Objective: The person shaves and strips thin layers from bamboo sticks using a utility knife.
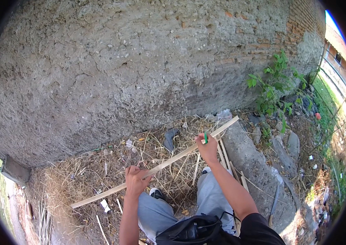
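A long, pale wooden strip [173,159] lies slantwise across the space before me, its right end farther off than its left. My left hand [136,179] is closed around it left of the middle, thumb pointing right along it. Farther right, my right hand [208,150] is at the strip with its fingers pinched. A small green pen-like thing [206,138] sticks up from those fingers; its tip is hidden. Whether the right hand also touches the strip I cannot tell.
Ahead rises a rough plastered wall [140,73], with bare brick at right. Dry straw [95,171] litters the ground. More strips [244,183] lie beside my right leg, next to a stone slab [242,149]. A leafy plant [275,83] grows by the wall.
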`<state>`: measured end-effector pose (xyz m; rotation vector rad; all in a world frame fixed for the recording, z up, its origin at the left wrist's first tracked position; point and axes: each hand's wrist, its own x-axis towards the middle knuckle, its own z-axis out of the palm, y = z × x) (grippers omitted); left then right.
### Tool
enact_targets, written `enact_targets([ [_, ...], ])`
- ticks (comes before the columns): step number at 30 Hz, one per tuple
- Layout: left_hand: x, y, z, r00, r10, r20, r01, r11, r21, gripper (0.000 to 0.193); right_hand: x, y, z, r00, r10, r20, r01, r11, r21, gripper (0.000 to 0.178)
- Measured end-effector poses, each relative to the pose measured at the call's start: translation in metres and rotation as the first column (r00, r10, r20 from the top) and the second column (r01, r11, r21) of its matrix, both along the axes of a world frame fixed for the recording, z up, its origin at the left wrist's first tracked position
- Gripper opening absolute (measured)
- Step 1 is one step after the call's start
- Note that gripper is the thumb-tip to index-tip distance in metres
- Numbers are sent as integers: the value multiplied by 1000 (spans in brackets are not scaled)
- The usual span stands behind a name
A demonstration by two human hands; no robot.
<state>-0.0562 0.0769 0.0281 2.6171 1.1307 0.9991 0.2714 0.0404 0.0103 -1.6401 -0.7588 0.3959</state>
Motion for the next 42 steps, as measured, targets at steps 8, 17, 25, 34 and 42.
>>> enact_targets([
  [8, 6, -1, 9, 997, -52, -58, 61, 984, 166, 26, -16, -17, 12, 707, 405, 580, -409, 903, -132, 40],
  [17, 18, -4, 13, 995, 60, -82, -43, 979, 200, 35, -24, -14, 10, 503, 400, 766, -442, 881, -170, 30],
  [25, 44, -17, 22, 962, 236, -135, -213, 963, 163, 64, -32, -7, 0, 426, 302, 853, -450, 889, -90, 31],
  [34, 48, -9, -1, 958, 99, -270, -89, 995, 50, 35, -52, -5, 1, 434, 330, 838, -515, 854, -69, 36],
  [42, 37, -12, 11, 990, 104, -96, -94, 990, 103, 28, -48, -10, 25, 661, 129, 739, -390, 901, 191, 42],
])
